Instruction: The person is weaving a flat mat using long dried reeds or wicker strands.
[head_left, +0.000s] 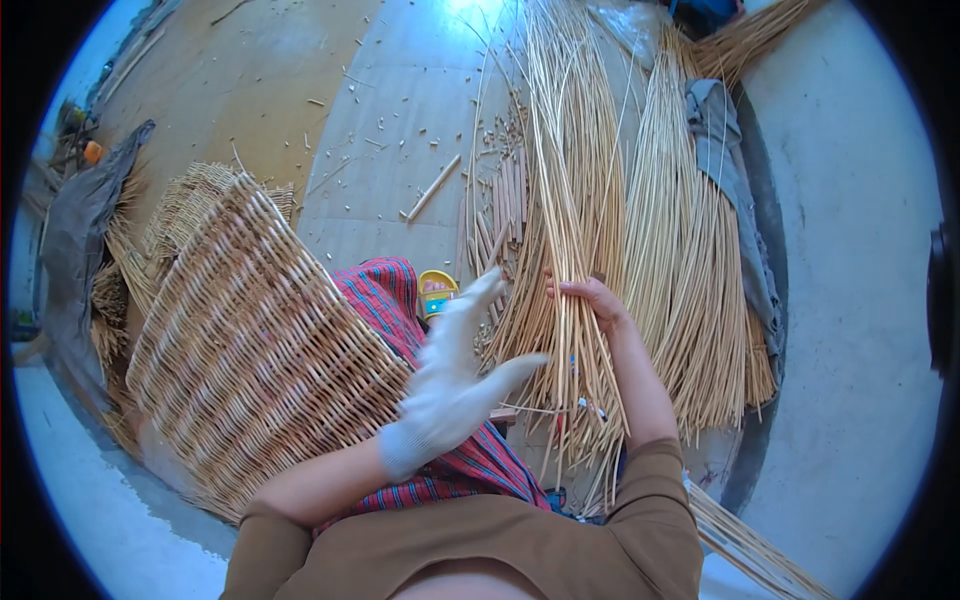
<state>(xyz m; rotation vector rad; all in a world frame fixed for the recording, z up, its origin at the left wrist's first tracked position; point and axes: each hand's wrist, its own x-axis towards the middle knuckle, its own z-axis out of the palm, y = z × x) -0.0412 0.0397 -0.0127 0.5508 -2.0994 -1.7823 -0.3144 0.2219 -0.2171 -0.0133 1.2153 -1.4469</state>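
Note:
My left hand [452, 350], in a white knit glove, is raised in front of my lap with thumb and fingers spread; nothing is in it. My bare right hand [594, 298] closes round a loose bundle of long, thin wicker rods [566, 225], whose lower ends fan out toward me. Beside my left forearm leans a large woven wicker panel [265, 340], tilted across a red and blue striped cloth [385, 300] over my lap. A larger pile of rods [600, 130] lies under and beyond the held bundle.
More rods [690, 250] lie at the right, partly under a grey cloth [712, 125] along the wall [850, 270]. Short wooden sticks [510, 195] and cut scraps litter the floor. A yellow sandal [438, 282] is on a foot. Dark sheeting [80, 240] hangs at the far left.

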